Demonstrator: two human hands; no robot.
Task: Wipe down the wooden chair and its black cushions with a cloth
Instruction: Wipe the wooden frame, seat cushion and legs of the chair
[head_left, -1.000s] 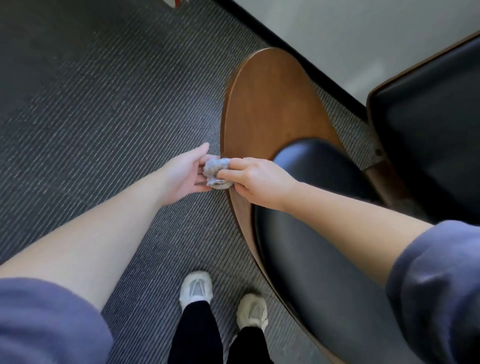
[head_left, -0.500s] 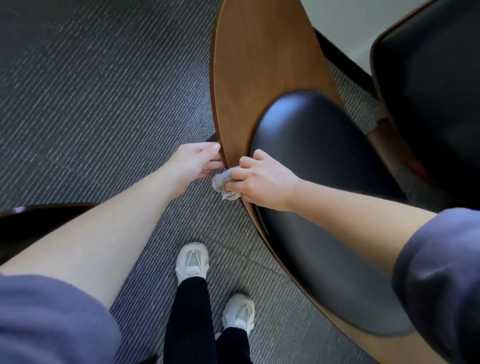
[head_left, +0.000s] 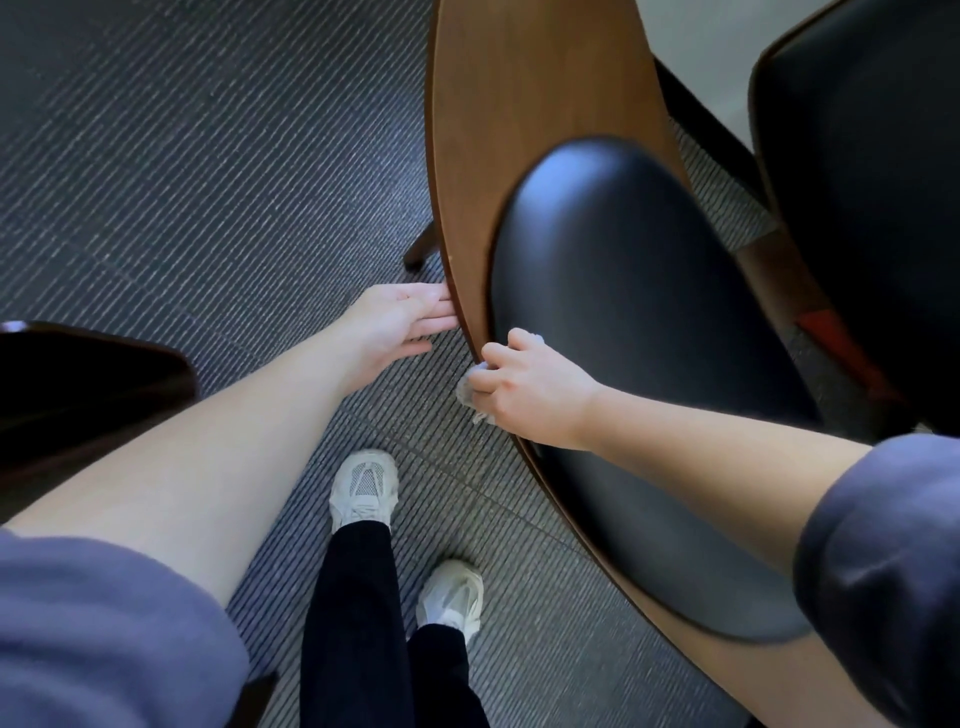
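A curved wooden chair shell (head_left: 524, 119) with a glossy black cushion (head_left: 639, 291) fills the right half of the view. My right hand (head_left: 530, 389) grips a small grey cloth (head_left: 467, 389) bunched against the shell's left edge, most of the cloth hidden under the fingers. My left hand (head_left: 400, 322) is open, its straight fingertips touching the same wooden edge a little higher up.
Striped grey carpet (head_left: 182, 171) covers the floor. A second black-cushioned chair (head_left: 872, 182) stands at the upper right, and a dark wooden edge (head_left: 88, 374) juts in at the left. My white shoes (head_left: 363, 488) stand just left of the chair. A chair leg (head_left: 421, 249) shows under the shell.
My right hand has slid the cloth down along the wooden edge toward me. My left hand let go of the cloth and now touches the edge with straight fingers. The view moved closer.
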